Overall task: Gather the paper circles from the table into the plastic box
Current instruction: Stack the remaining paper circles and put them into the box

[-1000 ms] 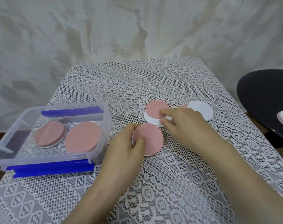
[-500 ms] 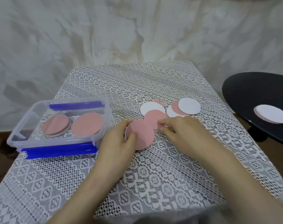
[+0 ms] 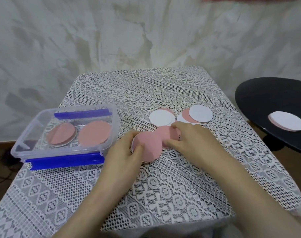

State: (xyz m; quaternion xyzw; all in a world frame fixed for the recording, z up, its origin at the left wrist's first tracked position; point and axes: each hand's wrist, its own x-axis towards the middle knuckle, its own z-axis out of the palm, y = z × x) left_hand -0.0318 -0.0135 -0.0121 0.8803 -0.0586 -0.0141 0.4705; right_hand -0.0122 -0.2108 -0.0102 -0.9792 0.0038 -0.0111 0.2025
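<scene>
While left hand (image 3: 127, 152) grips stack (image 3: 150, 149), loose circle (image 3: 167, 135) nearer

One head cam, wide-angle, fwd & down, close over table (image 3: 146, 86), wall (image 3: 111, 40) at back

Left hand (image 3: 127, 152): palm down, thumb on top, fingers curled round edge of near pink paper circle (image 3: 150, 148). Right hand (image 3: 192, 140): palm down, fingers pinching far pink paper circle (image 3: 167, 134). Forearms bare, converging.
</scene>
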